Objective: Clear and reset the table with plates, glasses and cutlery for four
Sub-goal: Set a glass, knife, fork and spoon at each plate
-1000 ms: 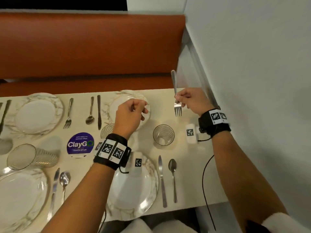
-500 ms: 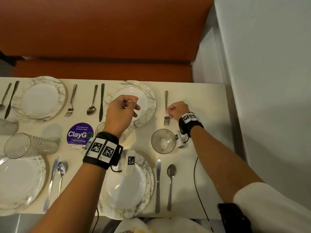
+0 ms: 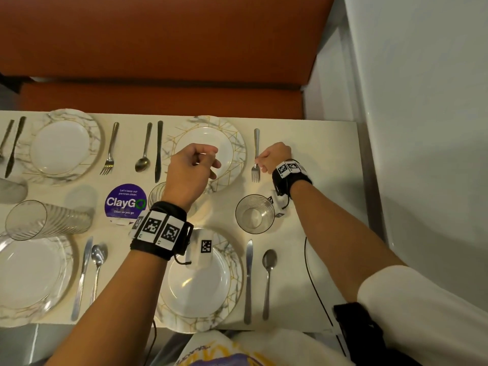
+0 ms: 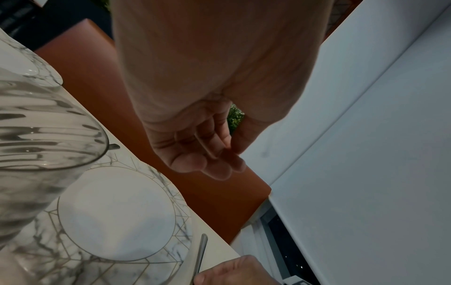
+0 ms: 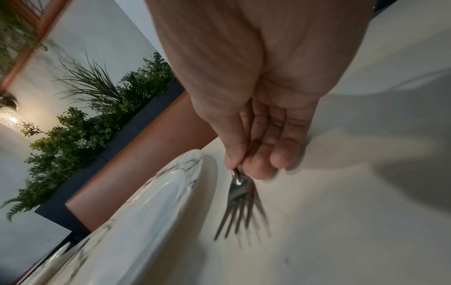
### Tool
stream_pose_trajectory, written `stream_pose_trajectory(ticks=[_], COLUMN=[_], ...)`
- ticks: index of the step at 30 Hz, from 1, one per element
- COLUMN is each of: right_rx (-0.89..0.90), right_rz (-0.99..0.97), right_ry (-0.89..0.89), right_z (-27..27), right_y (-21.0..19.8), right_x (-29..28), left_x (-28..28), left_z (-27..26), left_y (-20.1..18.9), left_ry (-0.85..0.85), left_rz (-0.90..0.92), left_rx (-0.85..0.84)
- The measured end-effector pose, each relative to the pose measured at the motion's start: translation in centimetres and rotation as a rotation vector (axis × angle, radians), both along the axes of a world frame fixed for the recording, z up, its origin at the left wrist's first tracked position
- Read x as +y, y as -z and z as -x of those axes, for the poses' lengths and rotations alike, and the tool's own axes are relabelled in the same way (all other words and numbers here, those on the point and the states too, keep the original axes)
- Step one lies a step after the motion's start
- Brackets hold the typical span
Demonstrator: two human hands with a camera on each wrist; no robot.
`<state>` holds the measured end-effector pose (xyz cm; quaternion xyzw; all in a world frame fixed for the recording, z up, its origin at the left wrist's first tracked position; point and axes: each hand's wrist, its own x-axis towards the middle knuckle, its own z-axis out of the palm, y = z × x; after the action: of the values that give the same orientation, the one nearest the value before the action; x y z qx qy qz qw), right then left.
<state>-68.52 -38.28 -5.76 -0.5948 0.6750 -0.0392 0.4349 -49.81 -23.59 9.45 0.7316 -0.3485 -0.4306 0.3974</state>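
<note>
My right hand [image 3: 266, 161] pinches a steel fork [image 3: 256, 157] at its neck, low on the cream table [image 3: 317, 154] just right of the far marbled plate [image 3: 235, 138]. The right wrist view shows thumb and fingers closed on the fork [image 5: 240, 194], tines pointing toward me. My left hand [image 3: 203, 165] hovers over that far plate [image 4: 114, 214] with fingers loosely curled and nothing in it. A ribbed glass [image 3: 254, 213] stands just below the fork. The near plate [image 3: 211, 291] has a knife [image 3: 248, 281] and spoon [image 3: 268, 281] to its right.
Two more plates [image 3: 63, 146] [image 3: 29, 276] with cutlery lie on the left, and a glass [image 3: 45, 220] is tipped on its side there. A purple ClayGo sticker [image 3: 125, 203] marks the table's middle. An orange bench [image 3: 158, 48] runs behind; a grey wall [image 3: 422, 128] closes the right.
My right hand has brought the fork down from upright in the air to the table beside the far plate. The left hand has stayed hovering over that plate.
</note>
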Motion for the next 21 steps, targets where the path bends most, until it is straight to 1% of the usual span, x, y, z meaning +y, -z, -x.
stream_pose_trajectory(ticks=[7, 12, 15, 18, 21], right_rx=[0.011, 0.058, 0.056, 0.082, 0.035], right_rz=[-0.019, -0.08, -0.076, -0.079, -0.026], right_ry=[0.018, -0.035, -0.014, -0.033, -0.056], right_z=[-0.4, -1.0, -0.9, -0.5, 0.4], right_y=[0.2, 0.7, 1.2, 0.6, -1.2], right_x=[-0.3, -0.8, -0.9, -0.7, -0.2], left_x=[0.9, 1.5, 1.8, 1.9, 2.0], left_z=[-0.6, -1.3, -1.4, -1.5, -1.4], left_y=[-0.1, 0.3, 0.4, 0.4, 0.1], left_ry=[0.01, -0.004, -0.004, -0.003, 0.012], left_rz=[0.01, 0.012, 0.014, 0.017, 0.018], left_rx=[-0.002, 0.002, 0.002, 0.002, 0.007])
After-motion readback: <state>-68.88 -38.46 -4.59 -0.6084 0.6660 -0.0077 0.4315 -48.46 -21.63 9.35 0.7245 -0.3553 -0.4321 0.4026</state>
